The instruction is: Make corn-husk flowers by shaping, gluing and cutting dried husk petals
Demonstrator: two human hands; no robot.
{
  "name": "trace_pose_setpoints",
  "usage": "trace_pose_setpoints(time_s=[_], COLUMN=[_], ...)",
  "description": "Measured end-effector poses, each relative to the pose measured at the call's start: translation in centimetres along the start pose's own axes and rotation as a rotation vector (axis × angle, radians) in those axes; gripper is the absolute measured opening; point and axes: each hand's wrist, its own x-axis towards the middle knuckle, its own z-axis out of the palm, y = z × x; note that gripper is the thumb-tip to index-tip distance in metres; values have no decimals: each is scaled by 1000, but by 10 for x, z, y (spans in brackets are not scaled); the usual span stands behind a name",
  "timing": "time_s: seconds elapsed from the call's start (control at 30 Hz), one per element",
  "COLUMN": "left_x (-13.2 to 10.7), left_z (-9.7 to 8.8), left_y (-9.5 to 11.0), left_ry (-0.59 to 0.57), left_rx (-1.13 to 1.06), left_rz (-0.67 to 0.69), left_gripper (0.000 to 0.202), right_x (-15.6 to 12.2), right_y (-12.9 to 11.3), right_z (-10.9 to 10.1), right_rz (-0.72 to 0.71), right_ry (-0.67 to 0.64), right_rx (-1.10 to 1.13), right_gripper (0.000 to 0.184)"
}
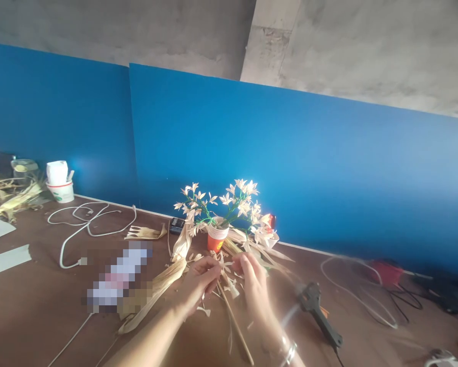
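My left hand and my right hand are close together over the table, fingers pinched. Between their fingertips is a small pale piece of corn husk, partly hidden by the fingers. Just beyond stands an orange and white paper cup holding green stems with pale husk flowers. Dried corn husks lie left of my left hand, and small husk scraps lie below both hands. A thin straw-coloured stalk runs toward me between my forearms. A black glue gun lies right of my right hand.
A phone with a blurred screen and a coiled white cable lie on the left. Farther left are a white paper cup and a husk pile. A blue partition closes off the back; cords lie right.
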Motion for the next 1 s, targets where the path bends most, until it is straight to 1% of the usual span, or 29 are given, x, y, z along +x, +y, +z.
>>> trace_pose_setpoints(time_s=[0.03, 0.1, 0.17, 0.2, 0.27, 0.37, 0.6, 0.83, 1.0], left_x=[0, 0, 1, 0, 0, -2, -3, -2, -2], left_z=[-1, -2, -3, -3, -3, -1, -2, -3, -3], left_y=[0, 0, -1, -2, -1, 1, 5, 1, 1], left_ry=[-12, -34, -51, -52, -44, -27, -91, -118, -181], left_rx=[-3, 0, 17, 24, 31, 26, 27, -28, -66], left_rz=[-8, -17, -23, -23, -22, -16, -17, -32, -35], left_gripper=[37, 38, 38, 37, 37, 39, 40, 42, 47], right_x=[3, 8, 10, 10, 10, 9, 10, 9, 10], right_y=[-1, -3, -6, -8, -14, -21, -26, -29, -28], right_z=[-2, -6, -9, -10, -11, -10, -10, -13, -14], right_rz=[82, 208, 291, 312, 314, 281, 282, 269, 295], right_ry=[-55, -190, -288, -315, -324, -287, -264, -306, -347], right_rx=[63, 174, 248, 267, 277, 251, 143, 80, 83], right_gripper=[33, 29, 24, 22, 21, 22, 20, 19, 18])
